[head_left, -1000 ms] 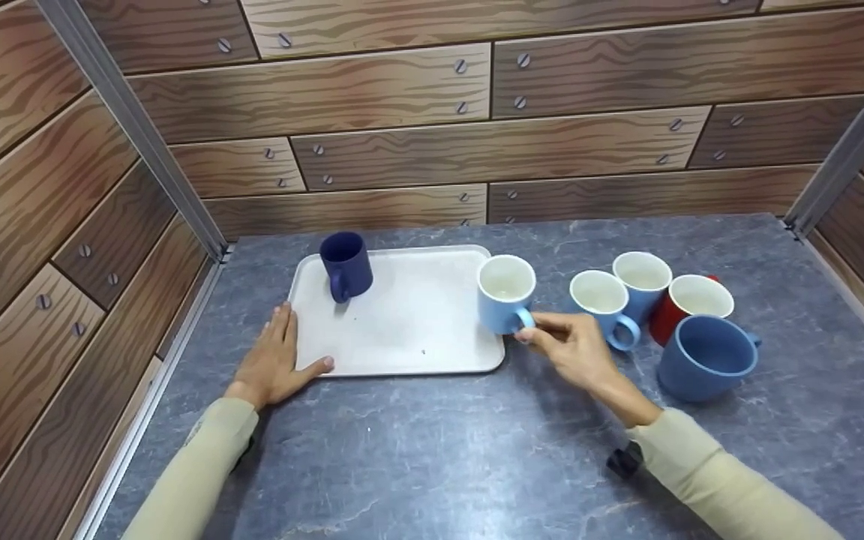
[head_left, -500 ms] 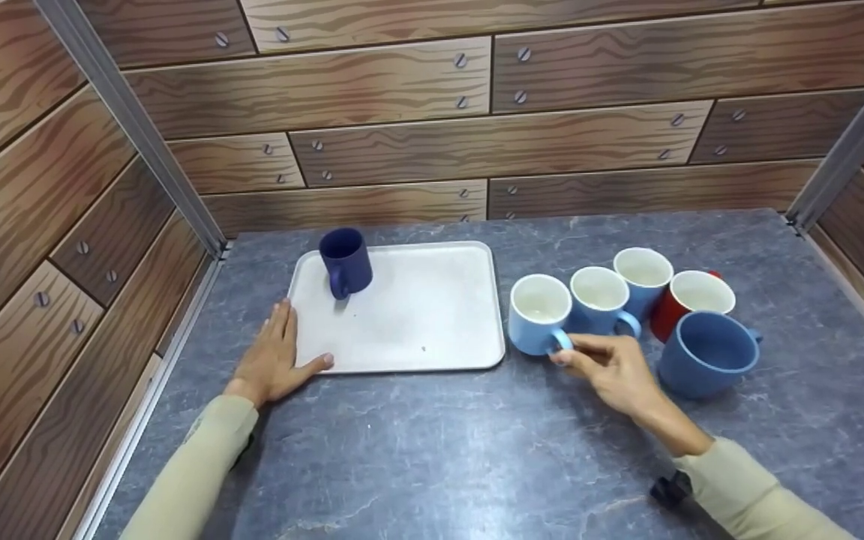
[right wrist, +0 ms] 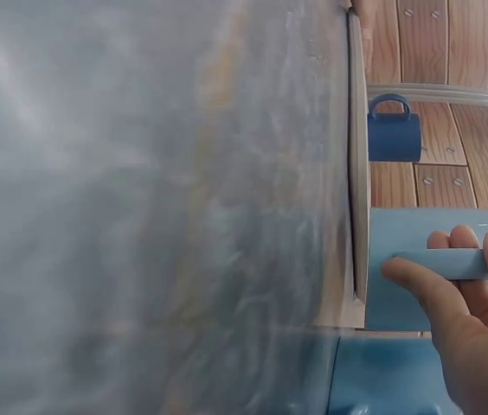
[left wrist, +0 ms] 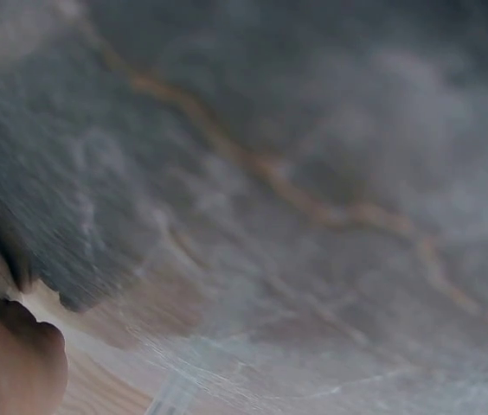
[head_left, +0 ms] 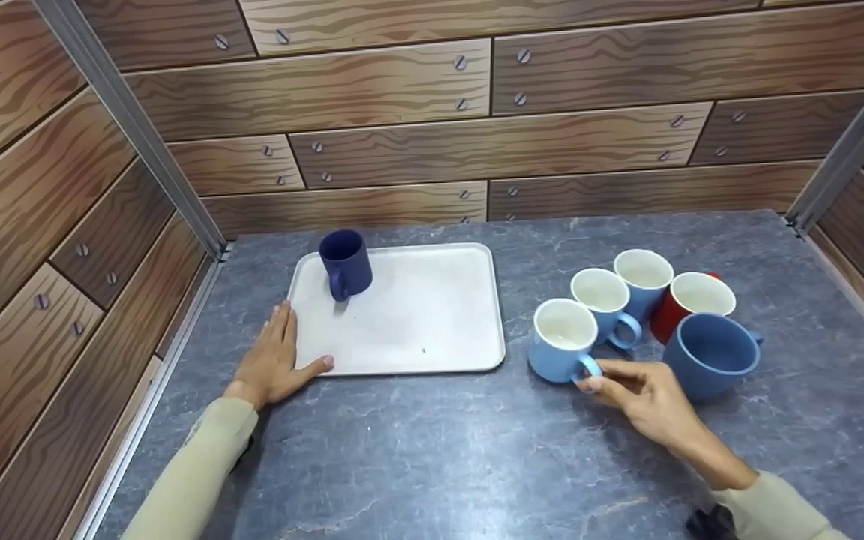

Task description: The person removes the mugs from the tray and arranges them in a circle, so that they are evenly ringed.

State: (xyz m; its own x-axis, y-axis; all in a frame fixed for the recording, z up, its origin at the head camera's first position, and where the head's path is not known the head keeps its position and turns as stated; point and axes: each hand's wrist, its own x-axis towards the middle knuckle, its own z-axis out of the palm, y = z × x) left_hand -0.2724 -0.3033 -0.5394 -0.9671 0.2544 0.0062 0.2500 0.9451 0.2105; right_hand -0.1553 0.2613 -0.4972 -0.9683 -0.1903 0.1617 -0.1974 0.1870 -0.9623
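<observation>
pale mug (head_left: 556, 356): we found it upright to the right of the tray (head_left: 417, 315), in front of its twin (head_left: 607, 319); whether its base touched the table (head_left: 417, 450) we could not tell. the right hand (head_left: 646, 397) pinched the handle (head_left: 589, 364) between thumb and fingers; the left hand (head_left: 274, 364) lay flat, fingers straight, at the tray's left edge. the navy mug (head_left: 348, 268) stood in the tray's far left corner; the blue mug (head_left: 643, 281), red mug (head_left: 664, 319) and wide mug (head_left: 706, 364) were grouped to the twin's right. we judged several faults possible. the pale mug could knock the twin, since the two overlapped in the head view. the right hand could nudge the wide mug, which stood close by its knuckles. the pale mug could tilt or swing, because the handle alone bore the grip. a sideways push from the left hand could shift the tray and rock the navy mug.
</observation>
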